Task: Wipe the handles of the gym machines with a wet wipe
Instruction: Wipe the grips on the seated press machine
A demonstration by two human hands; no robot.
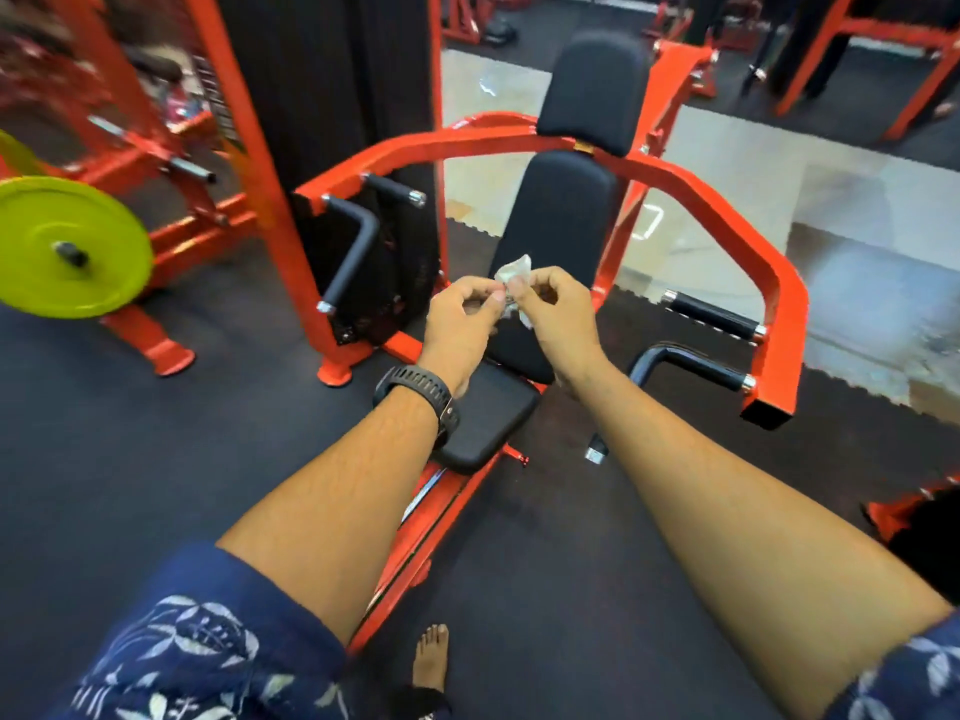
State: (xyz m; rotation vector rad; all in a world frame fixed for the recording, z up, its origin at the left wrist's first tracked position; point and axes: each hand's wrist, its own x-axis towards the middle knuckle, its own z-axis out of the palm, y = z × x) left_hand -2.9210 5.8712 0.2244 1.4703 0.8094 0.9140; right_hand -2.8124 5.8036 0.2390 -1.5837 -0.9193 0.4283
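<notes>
- Red press machine [727, 210], black handles [711, 315] at either side of its seat [483, 423].
- Left hand [457, 324] and right hand [558, 314] both pinch a crumpled wet wipe [514, 270] above the seat.
- Wipe likely light, limp, tearable; best held by its edges.

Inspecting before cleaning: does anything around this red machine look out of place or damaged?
A small crumpled scrap lies on the pale floor left of the headrest, like dropped litter. The machine itself looks undamaged.
</notes>
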